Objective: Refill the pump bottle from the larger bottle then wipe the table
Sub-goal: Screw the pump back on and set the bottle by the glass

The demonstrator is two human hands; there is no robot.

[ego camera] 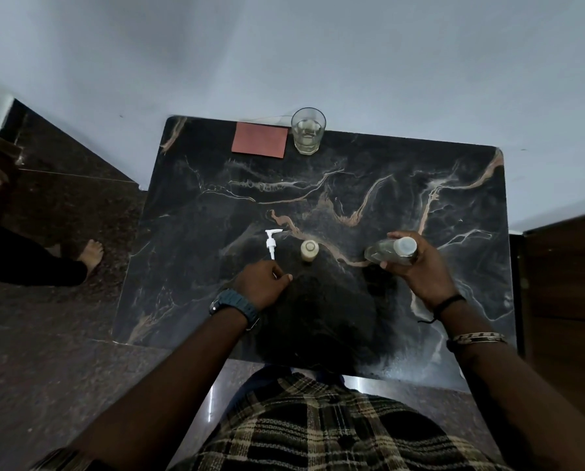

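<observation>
Pump head (272, 242) off, lying on the bench (352, 185), dip tube pinched in left hand (262, 283) fingers. Pump bottle (308, 250) open, upright at centre. Larger bottle (391, 251), still capped, gripped in right hand (420, 266). Uncap, steady small bottle, pour slowly.

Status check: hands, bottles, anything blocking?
Left hand holds pump head tube. Right hand grips capped larger bottle. Small bottle open, upright between them. Nothing blocking.

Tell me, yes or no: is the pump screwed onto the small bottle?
No: the white pump lies on the table, held by the left hand, beside the small bottle.
</observation>
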